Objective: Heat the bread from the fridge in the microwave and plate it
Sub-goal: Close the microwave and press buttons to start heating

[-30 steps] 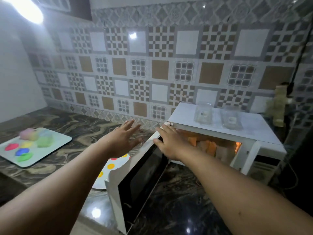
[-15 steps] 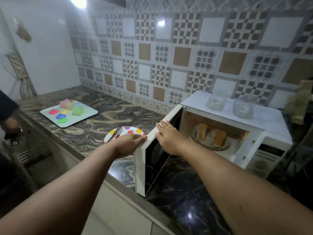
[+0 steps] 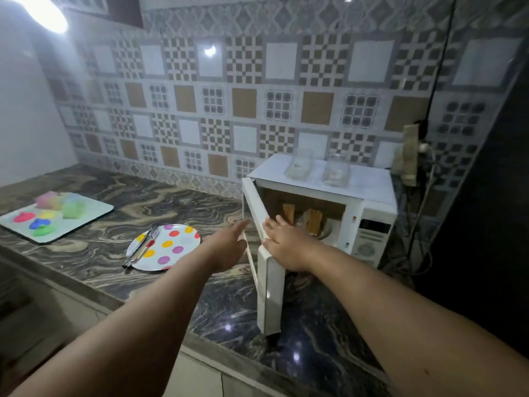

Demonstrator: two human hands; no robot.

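Observation:
A white microwave [image 3: 372, 222] stands on the marble counter with its door [image 3: 269, 285] swung wide open toward me. Inside, toasted bread slices [image 3: 313, 222] stand on a dish in the lit cavity. My right hand [image 3: 286, 242] lies flat on the door's top edge, fingers spread. Just left of the door, my left hand [image 3: 229, 247] is stretched out with flat fingers close to the door's outer face and holds nothing. A white plate with coloured dots [image 3: 169, 247] lies to the left, with tongs [image 3: 141, 249] resting on its left rim.
A white tray [image 3: 91, 214] with coloured moulds and sponges sits at the far left of the counter [image 3: 108, 245]. Two clear plastic containers [image 3: 317, 170] rest on top of the microwave. Cables and a wall socket hang at the right, beside a dark surface.
The microwave door has swung further open toward me. My left hand moved from the door's edge to beside its outer face. My right hand stays on the door top.

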